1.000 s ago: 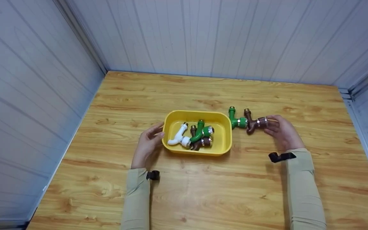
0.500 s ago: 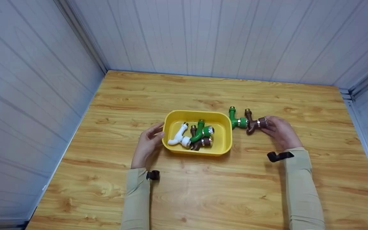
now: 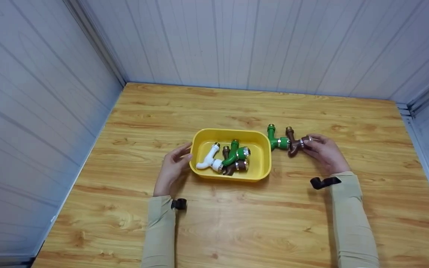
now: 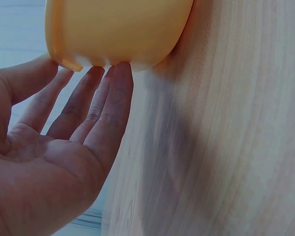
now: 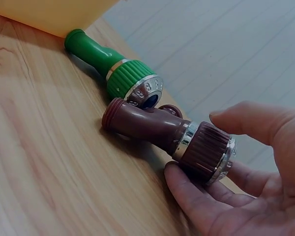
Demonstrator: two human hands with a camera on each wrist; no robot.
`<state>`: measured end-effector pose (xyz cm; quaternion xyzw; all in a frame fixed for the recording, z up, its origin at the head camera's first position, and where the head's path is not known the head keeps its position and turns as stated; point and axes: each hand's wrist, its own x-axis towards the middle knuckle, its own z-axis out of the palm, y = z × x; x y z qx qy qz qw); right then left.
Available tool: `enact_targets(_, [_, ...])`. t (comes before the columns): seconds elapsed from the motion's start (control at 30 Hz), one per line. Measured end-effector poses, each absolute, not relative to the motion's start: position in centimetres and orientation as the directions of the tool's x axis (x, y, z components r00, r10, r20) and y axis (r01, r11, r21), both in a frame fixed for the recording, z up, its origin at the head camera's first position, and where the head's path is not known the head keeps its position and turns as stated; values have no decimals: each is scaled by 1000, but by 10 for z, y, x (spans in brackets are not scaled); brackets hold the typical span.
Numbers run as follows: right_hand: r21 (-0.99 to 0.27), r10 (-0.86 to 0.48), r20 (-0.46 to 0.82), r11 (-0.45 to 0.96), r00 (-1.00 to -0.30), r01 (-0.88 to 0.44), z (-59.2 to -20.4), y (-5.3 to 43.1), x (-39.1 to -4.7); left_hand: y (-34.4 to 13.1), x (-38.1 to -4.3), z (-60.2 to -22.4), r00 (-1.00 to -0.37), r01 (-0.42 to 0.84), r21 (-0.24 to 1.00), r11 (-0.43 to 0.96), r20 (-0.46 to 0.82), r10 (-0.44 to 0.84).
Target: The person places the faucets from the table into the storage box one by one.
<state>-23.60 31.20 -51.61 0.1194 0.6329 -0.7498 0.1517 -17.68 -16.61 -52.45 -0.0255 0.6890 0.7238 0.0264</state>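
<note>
In the head view a yellow plastic bin (image 3: 257,173) holds a white tap (image 3: 209,158), a green tap (image 3: 232,156) and a brown tap (image 3: 229,170). The left hand (image 3: 172,167) is at the bin's left end; in the left wrist view its fairly straight fingers (image 4: 113,103) touch the outer wall, with the thumb by the rim. On the table, the right hand (image 3: 324,152) holds the knob of another brown tap (image 5: 147,125) between thumb and fingers. A second green tap (image 5: 96,56) lies between that brown tap and the bin's right wall.
The wooden table (image 3: 237,227) runs back to a pale panelled wall (image 3: 229,44). More panels (image 3: 24,104) stand along the left and right sides. Black wrist cameras are strapped over both sleeves (image 3: 352,219).
The right hand has moved slightly left and its thumb now lies over the brown tap's knob. The left hand, the bin and the taps stay nearly where they were.
</note>
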Motion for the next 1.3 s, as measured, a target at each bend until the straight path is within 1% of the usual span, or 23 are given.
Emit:
enact_targets(0.4, [-905,-91,-352,-219,-932,363,-519,312,-235,-166,-176,-524,-997,-73,997,-30,-73,-6])
enact_targets(0.6, [-901,-83,-357,-232,-931,366,-520,311,-234,-165,-177,-525,-998,-63,997,-47,-63,9])
enact_targets(0.83, [-908,-80,-355,-207,-932,364,-518,311,-232,-165,-177,-525,-998,-58,997,-43,-58,2])
enact_targets(0.93, [-906,-73,-356,-216,-931,364,-518,311,-230,-165,-177,-525,-999,-54,998,-37,-54,5])
enact_targets(1.17, [-903,-49,-353,-243,-934,354,-517,313,-225,-166,-177,-525,-996,-91,995,-41,-91,5])
enact_targets(1.3, [-899,-39,-358,-256,-933,356,-516,315,-220,-166,-177,-525,-996,-85,995,-44,-85,4])
